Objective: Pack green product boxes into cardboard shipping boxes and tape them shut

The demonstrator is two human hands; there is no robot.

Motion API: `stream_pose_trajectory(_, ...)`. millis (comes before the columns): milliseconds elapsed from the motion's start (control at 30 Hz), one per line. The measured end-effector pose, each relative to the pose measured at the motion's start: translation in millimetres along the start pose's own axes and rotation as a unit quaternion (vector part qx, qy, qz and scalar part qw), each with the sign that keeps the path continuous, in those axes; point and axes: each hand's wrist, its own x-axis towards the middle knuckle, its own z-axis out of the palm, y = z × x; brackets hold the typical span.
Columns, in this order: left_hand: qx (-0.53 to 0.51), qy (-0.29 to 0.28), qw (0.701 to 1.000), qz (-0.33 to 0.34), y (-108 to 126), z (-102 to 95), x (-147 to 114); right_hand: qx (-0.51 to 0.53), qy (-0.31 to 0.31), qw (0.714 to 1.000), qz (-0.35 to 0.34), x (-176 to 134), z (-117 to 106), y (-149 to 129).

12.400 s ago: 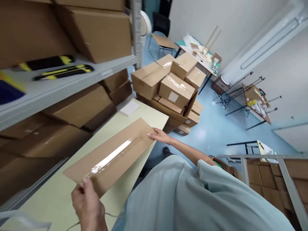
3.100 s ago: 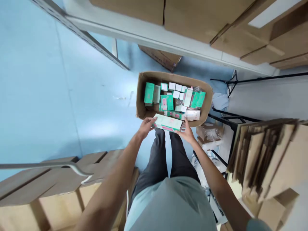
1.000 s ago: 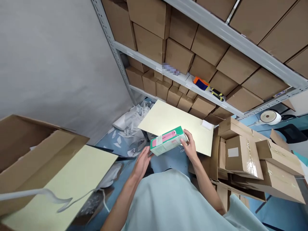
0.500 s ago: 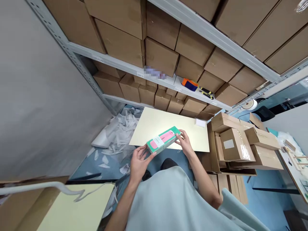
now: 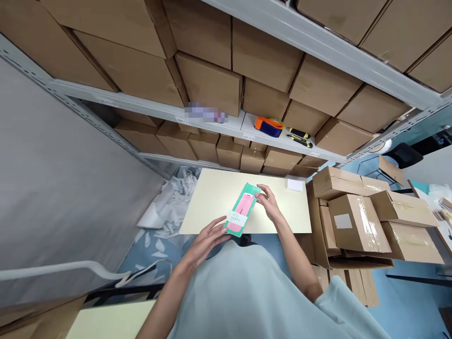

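A slim green box point(image 5: 243, 209) with a pink front and a white band of small print is tilted above the near part of the cream table point(image 5: 212, 188). My right hand point(image 5: 268, 203) grips its upper right end, thumb on the front and fingers behind the edge. At the lower left corner is my left hand point(image 5: 205, 241), its fingers stretched out and lying against or just beside the box; contact is hard to tell. What the pink item on the front is, I cannot make out.
A white card-like block point(image 5: 294, 185) lies at the table's back right. Brown cartons point(image 5: 344, 221) are piled to the right. The shelf point(image 5: 243, 123) ahead carries cartons, an orange-and-blue tape dispenser point(image 5: 269, 126) and utility knives point(image 5: 299, 136). Crumpled white paper point(image 5: 169, 197) covers the floor at left.
The box has turned to a steeper angle, and its front faces me more. My left hand has loosened from its lower end, fingers straightening. My view has shifted slightly.
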Motion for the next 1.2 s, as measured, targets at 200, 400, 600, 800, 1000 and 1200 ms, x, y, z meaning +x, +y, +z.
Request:
stream_pose_trajectory(200, 0.058, -0.017, 0.998, 0.002, 0.3, 29.6, 30.8, 0.013, -0.006, 0.999, 0.031, 40.5, -14.7, 13.5)
stream_pose_trajectory(400, 0.091, 0.035, 0.995, 0.029, -6.7, 36.4, 52.1, -0.025, 0.033, 0.999, 0.004, 52.6, -18.0, 23.6)
stream_pose_trajectory(600, 0.162, 0.125, 0.976, 0.071, -4.0, 40.1, 70.9, -0.137, 0.088, 0.987, -0.011, 34.3, 6.8, 23.0)
stream_pose_trajectory(800, 0.295, 0.175, 0.927, 0.155, -1.3, 51.6, 64.0, -0.191, 0.128, 0.973, -0.012, 28.7, 25.9, 15.5)
stream_pose_trajectory(1000, 0.113, 0.065, 0.990, 0.052, 21.7, 28.4, 53.1, -0.019, 0.087, 0.996, 0.015, 30.7, 29.5, 17.1)
stream_pose_trajectory(1200, 0.030, -0.025, 0.999, -0.006, 35.7, 3.3, 54.0, 0.026, 0.078, 0.997, 0.014, 22.2, 44.4, 18.2)
